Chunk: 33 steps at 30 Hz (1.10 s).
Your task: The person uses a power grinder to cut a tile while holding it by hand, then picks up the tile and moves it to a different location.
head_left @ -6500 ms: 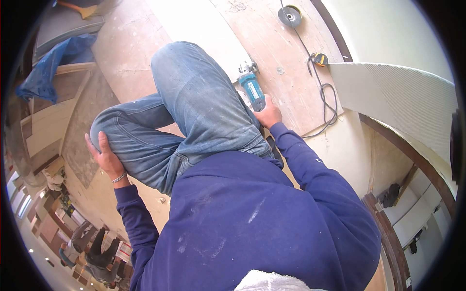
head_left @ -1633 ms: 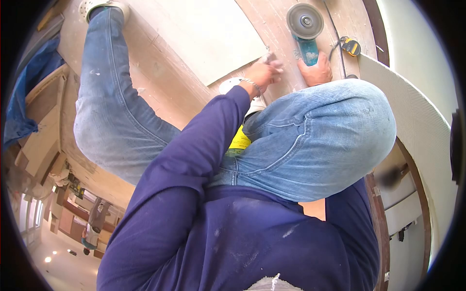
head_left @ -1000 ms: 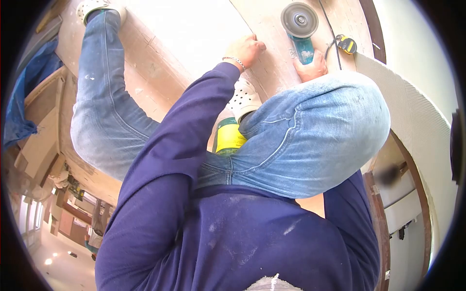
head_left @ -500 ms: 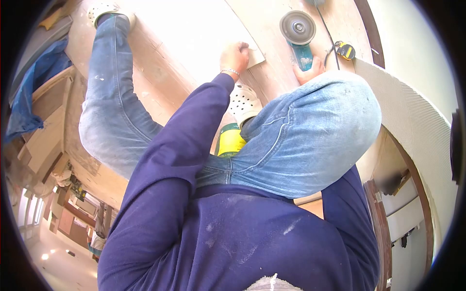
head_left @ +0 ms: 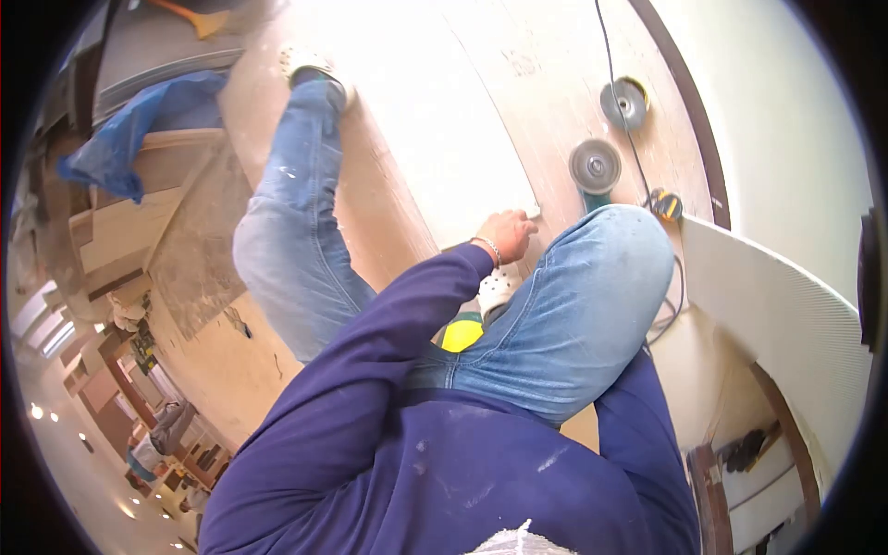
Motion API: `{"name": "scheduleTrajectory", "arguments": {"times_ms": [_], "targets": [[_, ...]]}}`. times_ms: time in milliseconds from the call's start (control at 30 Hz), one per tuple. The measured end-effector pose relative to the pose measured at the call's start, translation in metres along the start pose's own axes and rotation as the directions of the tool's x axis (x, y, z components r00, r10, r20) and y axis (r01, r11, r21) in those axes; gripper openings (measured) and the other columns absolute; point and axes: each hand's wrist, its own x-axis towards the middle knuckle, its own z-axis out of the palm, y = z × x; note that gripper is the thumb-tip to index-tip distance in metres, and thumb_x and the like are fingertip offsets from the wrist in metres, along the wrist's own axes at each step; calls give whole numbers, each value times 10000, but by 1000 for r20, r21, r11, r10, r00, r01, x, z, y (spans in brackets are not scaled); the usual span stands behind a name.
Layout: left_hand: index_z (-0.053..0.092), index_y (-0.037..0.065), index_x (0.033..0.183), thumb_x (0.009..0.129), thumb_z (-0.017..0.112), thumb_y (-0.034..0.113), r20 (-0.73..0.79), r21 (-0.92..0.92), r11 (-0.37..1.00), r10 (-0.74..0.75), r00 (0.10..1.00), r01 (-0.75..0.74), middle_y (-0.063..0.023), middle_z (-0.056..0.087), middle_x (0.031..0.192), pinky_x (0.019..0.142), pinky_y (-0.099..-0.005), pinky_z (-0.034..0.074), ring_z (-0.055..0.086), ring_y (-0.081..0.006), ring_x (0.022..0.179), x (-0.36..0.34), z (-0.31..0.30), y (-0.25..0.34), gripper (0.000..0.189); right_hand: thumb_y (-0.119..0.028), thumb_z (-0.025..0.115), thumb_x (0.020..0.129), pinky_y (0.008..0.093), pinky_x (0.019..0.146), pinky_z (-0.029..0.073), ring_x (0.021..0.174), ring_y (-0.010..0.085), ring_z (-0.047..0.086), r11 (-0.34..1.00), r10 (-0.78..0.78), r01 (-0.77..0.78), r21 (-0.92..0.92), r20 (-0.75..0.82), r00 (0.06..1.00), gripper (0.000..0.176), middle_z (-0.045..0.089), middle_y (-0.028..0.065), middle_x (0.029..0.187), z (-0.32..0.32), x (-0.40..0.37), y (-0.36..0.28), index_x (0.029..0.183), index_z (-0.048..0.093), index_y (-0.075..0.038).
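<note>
My left hand [head_left: 507, 233] is at the near right corner of a large, glaringly bright white panel [head_left: 453, 148] on the floor. Its fingers are bent together around a small whitish bit at the fingertips, which I cannot identify. An angle grinder [head_left: 595, 166] lies beyond my right knee, its disc facing up and most of its teal body hidden by the knee. My right hand is out of sight behind that knee; only the sleeve [head_left: 638, 416] shows.
A second round grey disc [head_left: 624, 104] lies past the grinder, with a black cord running over it. Near the cord is a yellow-black tape measure [head_left: 664, 204]. A ribbed-backed panel [head_left: 768, 277] leans at the right. Blue plastic sheeting [head_left: 139, 129] is at the left.
The camera view has shifted, bringing a second disc into sight. My left hand is nearer the panel's corner. My right hand, visible on the grinder before, is now hidden behind the knee.
</note>
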Motion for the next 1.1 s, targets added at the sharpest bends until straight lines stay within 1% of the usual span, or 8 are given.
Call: {"name": "scheduleTrajectory", "arguments": {"times_ms": [267, 400, 600, 667, 833, 933, 1000, 1100], "targets": [[686, 119, 1239, 906, 661, 260, -224, -203, 967, -201, 954, 156, -176, 683, 1117, 923, -420, 533, 665, -328, 1032, -59, -113, -10, 362, -340, 573, 933, 515, 910, 506, 1038, 387, 648, 998, -45, 43, -37, -43, 998, 415, 663, 187, 1075, 59, 21, 40, 1271, 523, -106], [693, 92, 1219, 905, 712, 218, -561, -290, 952, -251, 789, 97, -161, 700, 1073, 821, -374, 557, 697, -270, 877, -138, -186, -16, 339, -280, 497, 971, 506, 881, 515, 1007, 377, 658, 997, -17, 9, -81, -98, 995, 306, 670, 180, 1054, 51, 24, 31, 1233, 527, -123], [697, 51, 1206, 893, 707, 121, -911, -56, 991, -99, 401, 118, -150, 705, 1160, 956, -371, 510, 664, -290, 1073, -281, -241, -8, 320, -201, 428, 987, 517, 837, 514, 1033, 345, 644, 989, -10, -23, -144, -221, 975, 311, 663, 129, 1110, 15, -3, 2, 1280, 533, -194], [696, 58, 1217, 889, 713, 137, -905, -65, 978, -141, 401, 197, -166, 664, 1246, 1009, -389, 477, 619, -313, 1161, -315, -230, -12, 338, -208, 429, 989, 524, 835, 510, 1058, 335, 634, 984, -37, -18, -176, -302, 952, 338, 658, 113, 1143, 9, -22, -6, 1313, 526, -206], [695, 133, 1262, 888, 713, 275, -889, 60, 941, -101, 447, 332, -193, 422, 1545, 1187, -510, 266, 311, -409, 1468, -341, -171, -7, 400, -365, 542, 961, 509, 898, 494, 1096, 339, 618, 996, 87, -64, 68, -419, 904, 439, 649, 126, 1208, 0, -72, -19, 1365, 533, -194], [690, 152, 1274, 891, 702, 321, -917, 1, 872, -194, 348, 490, -205, 450, 1521, 1170, -566, 263, 347, -420, 1444, -343, -182, 11, 418, -526, 657, 888, 440, 937, 498, 1095, 315, 629, 951, 171, -74, 301, -311, 935, 655, 662, 135, 1180, -7, -97, -10, 1350, 537, -78], [684, 111, 1271, 889, 700, 329, -942, -58, 912, -184, 281, 405, -210, 530, 1445, 1134, -592, 297, 452, -379, 1377, -337, -210, 29, 441, -566, 598, 935, 369, 910, 506, 1045, 261, 650, 635, 190, -77, 768, -59, 980, 690, 676, 112, 1118, -16, -112, -11, 1350, 523, -20], [685, 53, 1240, 885, 710, 306, -968, -16, 999, -24, 252, 32, -207, 635, 1319, 1074, -450, 431, 580, -353, 1250, -315, -269, 67, 437, -612, 527, 970, 307, 887, 502, 993, 222, 660, 633, -60, 16, 774, 29, 998, 729, 682, 95, 1068, -50, -124, -13, 1360, 508, 3]]}}
